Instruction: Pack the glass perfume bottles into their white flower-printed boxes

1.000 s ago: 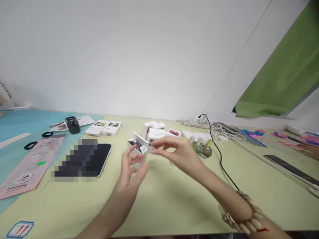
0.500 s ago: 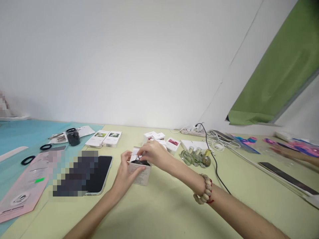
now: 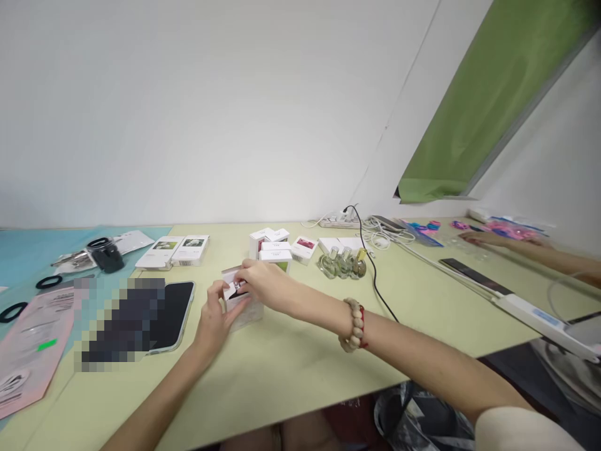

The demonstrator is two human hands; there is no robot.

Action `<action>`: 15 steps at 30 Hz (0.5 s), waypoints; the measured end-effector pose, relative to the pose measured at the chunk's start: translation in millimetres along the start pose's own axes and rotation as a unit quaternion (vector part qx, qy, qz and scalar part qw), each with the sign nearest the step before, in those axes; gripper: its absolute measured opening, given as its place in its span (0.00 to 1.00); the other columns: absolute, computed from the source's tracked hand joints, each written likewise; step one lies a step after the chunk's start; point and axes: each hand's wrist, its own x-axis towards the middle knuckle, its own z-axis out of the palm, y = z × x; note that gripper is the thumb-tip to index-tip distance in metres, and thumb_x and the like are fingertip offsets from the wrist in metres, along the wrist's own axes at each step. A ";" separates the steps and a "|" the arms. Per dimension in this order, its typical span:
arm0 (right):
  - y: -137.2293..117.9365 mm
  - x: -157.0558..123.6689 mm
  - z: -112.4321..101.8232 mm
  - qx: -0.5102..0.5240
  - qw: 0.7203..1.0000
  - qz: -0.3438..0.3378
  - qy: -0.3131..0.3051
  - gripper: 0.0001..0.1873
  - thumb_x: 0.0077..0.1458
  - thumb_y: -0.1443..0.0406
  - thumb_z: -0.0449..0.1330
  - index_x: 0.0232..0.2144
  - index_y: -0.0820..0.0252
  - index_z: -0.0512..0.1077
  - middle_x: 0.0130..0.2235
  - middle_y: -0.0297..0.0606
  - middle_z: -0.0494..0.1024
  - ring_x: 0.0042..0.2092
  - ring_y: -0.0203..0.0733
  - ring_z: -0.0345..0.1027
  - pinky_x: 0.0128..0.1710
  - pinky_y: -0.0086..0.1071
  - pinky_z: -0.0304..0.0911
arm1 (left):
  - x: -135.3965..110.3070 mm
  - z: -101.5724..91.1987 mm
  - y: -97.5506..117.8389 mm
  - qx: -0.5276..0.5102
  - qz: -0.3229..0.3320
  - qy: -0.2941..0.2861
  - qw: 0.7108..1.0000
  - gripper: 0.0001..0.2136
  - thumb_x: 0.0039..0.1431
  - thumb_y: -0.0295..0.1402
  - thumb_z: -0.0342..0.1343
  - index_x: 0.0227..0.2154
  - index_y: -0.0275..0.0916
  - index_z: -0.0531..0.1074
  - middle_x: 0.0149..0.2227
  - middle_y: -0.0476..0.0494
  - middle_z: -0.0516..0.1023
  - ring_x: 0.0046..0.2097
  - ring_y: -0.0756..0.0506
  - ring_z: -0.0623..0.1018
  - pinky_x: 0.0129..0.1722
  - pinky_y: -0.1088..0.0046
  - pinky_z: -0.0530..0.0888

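My left hand [image 3: 213,322] is wrapped round an open white carton [image 3: 248,315] standing on the table, its thumb across the near side. Reaching in from the right, my right hand [image 3: 267,283] pinches the clear, shiny cap [image 3: 237,286] of a bottle at the carton's open top. The bottle's body is hidden inside the carton. A beaded bracelet [image 3: 352,324] circles my right wrist. Just behind my hands is a cluster of closed white cartons [image 3: 276,255]. Three glass bottles [image 3: 345,264] stand to their right, one with a gold cap.
Left lie a phone [image 3: 173,313], two white cartons [image 3: 190,250], a black jar [image 3: 106,255] and a pink packet [image 3: 35,357]. A black cable [image 3: 373,275] and a power strip [image 3: 535,313] lie right. Another person's hand [image 3: 493,240] is at the far right.
The view has turned to the right and down, showing the table's front edge. My right fingers stay on the cap, and my left hand still holds the carton, which looks slightly more tilted.
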 end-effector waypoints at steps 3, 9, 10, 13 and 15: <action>-1.2 -1.5 -3.8 -0.008 1.000 0.024 -0.011 0.08 0.56 0.66 0.54 0.33 0.64 0.72 0.32 0.39 0.69 0.28 0.33 0.62 0.24 0.27 0.47 | 2.4 0.2 -1.4 -0.010 0.011 -0.015 1.000 0.15 0.54 0.35 0.54 0.42 0.40 0.57 0.35 0.48 0.65 0.32 0.52 0.67 0.32 0.77 0.67; -12.9 -12.6 -8.1 -0.037 0.999 0.040 0.002 0.09 0.56 0.68 0.52 0.36 0.63 0.71 0.35 0.40 0.68 0.30 0.35 0.63 0.24 0.28 0.46 | 4.8 -3.7 -1.6 0.008 0.052 -0.026 0.998 0.15 0.54 0.35 0.54 0.43 0.40 0.59 0.33 0.49 0.65 0.28 0.54 0.64 0.29 0.78 0.65; -14.7 -13.7 -7.5 -0.045 0.998 0.040 0.004 0.09 0.56 0.68 0.52 0.37 0.63 0.71 0.35 0.40 0.68 0.30 0.35 0.63 0.24 0.29 0.46 | 4.5 -4.6 -1.6 0.014 0.054 -0.032 0.998 0.15 0.54 0.35 0.54 0.44 0.40 0.59 0.33 0.50 0.65 0.27 0.54 0.63 0.28 0.79 0.65; -16.7 -14.5 -6.5 -0.054 0.997 0.051 0.007 0.08 0.56 0.68 0.53 0.36 0.64 0.71 0.36 0.42 0.68 0.34 0.37 0.64 0.26 0.29 0.47 | 3.0 -6.6 -2.6 0.029 0.046 -0.056 0.997 0.17 0.55 0.36 0.53 0.45 0.40 0.58 0.33 0.50 0.65 0.25 0.55 0.62 0.27 0.80 0.63; -15.1 -14.1 -7.0 -0.059 0.996 0.063 0.008 0.08 0.56 0.68 0.53 0.35 0.65 0.72 0.36 0.42 0.68 0.36 0.39 0.63 0.27 0.29 0.47 | 2.5 -7.1 -3.7 0.036 0.041 -0.070 0.996 0.16 0.56 0.37 0.52 0.45 0.40 0.58 0.33 0.50 0.65 0.25 0.55 0.62 0.27 0.80 0.63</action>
